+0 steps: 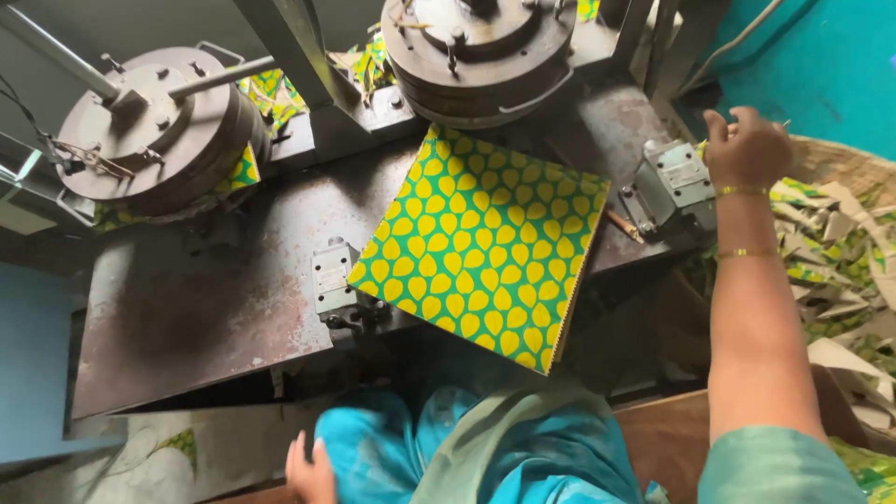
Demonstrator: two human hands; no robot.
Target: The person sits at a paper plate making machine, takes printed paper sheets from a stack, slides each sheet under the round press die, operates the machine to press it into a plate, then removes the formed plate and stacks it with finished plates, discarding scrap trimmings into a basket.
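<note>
A stack of square sheets (481, 247), green with yellow leaf shapes, lies tilted on the rusty metal machine table (215, 289), its near corner hanging over the edge. My right hand (745, 145) reaches out to the far right, fingers curled, over a pile of paper scraps (840, 252); what it holds, if anything, is hidden. My left hand (310, 474) rests low by my lap with its fingers apart and nothing in it, next to my teal clothing (485, 448).
Two round metal press dies stand at the back, one at left (154, 131), one at centre (481, 51). Small grey switch boxes sit at the table edge (333, 278) and at right (677, 177). A teal wall (821, 65) rises behind the scraps.
</note>
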